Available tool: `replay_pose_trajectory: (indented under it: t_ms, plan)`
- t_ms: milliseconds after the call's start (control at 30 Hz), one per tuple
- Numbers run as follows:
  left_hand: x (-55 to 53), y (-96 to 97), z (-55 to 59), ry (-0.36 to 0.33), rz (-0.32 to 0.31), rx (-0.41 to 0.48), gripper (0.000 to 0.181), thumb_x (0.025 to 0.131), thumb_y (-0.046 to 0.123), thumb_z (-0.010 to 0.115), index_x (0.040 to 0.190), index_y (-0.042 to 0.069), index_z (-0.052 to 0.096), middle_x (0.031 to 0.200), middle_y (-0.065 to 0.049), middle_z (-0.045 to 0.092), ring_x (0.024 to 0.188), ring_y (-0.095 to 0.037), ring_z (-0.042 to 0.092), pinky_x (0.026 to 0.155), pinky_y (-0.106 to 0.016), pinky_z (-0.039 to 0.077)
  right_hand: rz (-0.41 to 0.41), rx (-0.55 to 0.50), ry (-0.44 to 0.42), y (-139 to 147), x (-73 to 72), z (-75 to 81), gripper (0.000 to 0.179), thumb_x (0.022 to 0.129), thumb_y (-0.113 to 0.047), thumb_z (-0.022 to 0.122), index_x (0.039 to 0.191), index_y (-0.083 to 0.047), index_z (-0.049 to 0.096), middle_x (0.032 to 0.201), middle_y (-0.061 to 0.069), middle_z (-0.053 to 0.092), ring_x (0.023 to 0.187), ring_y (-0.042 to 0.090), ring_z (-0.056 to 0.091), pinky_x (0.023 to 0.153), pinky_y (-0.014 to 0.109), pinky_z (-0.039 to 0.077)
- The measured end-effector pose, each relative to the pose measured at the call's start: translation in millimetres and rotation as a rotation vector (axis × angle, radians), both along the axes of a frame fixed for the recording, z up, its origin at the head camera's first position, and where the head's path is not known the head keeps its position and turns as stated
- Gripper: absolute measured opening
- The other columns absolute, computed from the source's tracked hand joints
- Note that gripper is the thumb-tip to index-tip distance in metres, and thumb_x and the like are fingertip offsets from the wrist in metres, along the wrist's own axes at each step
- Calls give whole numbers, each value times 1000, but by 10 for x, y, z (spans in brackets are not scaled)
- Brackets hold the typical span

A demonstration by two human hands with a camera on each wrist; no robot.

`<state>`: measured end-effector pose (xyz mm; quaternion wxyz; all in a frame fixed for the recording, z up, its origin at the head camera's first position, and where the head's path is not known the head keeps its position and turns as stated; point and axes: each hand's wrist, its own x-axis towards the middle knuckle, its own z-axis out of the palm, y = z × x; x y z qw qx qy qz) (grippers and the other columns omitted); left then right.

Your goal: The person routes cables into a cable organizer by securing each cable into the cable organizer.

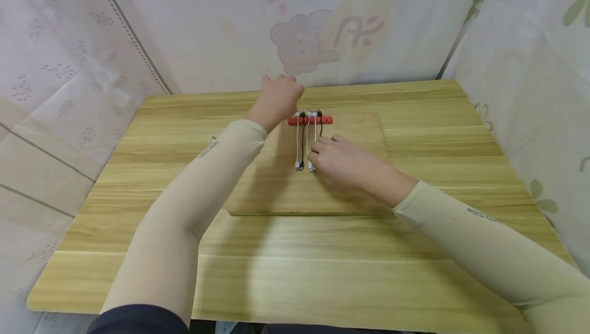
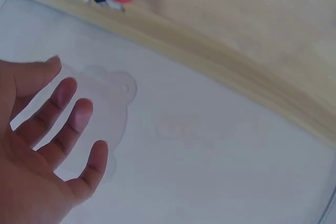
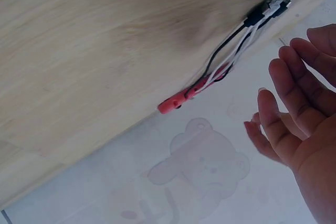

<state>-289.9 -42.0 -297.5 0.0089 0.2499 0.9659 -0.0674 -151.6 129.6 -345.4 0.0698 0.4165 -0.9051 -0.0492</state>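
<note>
A red cable organizer lies across the far part of a wooden board. Several short white and black cables sit in its slots, their plugs toward the near side. My left hand hovers just beyond and left of the organizer; the left wrist view shows its fingers spread, loosely bent and holding nothing. Beside the near ends of the cables is my right hand. In the right wrist view its fingers are relaxed, apart from the cable plugs, with nothing held.
The board rests on a wood-grain table. Behind the table hangs a pale curtain with a printed bear, and more patterned cloth stands at both sides. Long beige sleeves cover both forearms.
</note>
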Motion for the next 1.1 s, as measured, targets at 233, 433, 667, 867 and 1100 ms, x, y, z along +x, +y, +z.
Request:
replay_pose_trajectory:
  t_ms: [233,433,667,867,1100]
  plan:
    - [87,-329,99,-15,1,-3,21,103,6,53,112,16,70,123,-5,69,113,-30,60,106,-61,43,11,59,-13,-156,17,106,17,100,-7,62,110,-5,74,109,9,70,108,29,65,87,45,53]
    - [144,-572,159,-40,7,-4,27,100,2,52,115,14,72,122,-7,69,114,-32,61,105,-63,42,19,79,-39,-327,30,146,16,103,-11,64,113,-6,74,111,7,71,109,28,64,94,47,54]
    - [138,-898,154,-99,56,-14,35,98,-1,51,122,12,73,133,-10,70,126,-35,62,112,-71,37,56,113,-38,-603,42,103,19,105,-17,58,114,-8,73,110,6,70,105,27,63,89,45,52]
    - [120,-1171,69,-137,91,-47,24,88,-7,48,91,9,65,94,-7,67,84,-24,56,87,-51,50,76,112,-85,-870,103,56,26,108,-20,51,117,-9,73,113,6,70,107,27,63,87,43,51]
    - [104,-1446,-75,-198,110,-56,39,77,-11,43,66,20,23,62,7,16,59,-10,12,55,-25,14,107,101,-81,-1170,144,-21,31,110,-26,48,123,-11,72,119,4,71,113,24,63,91,41,51]
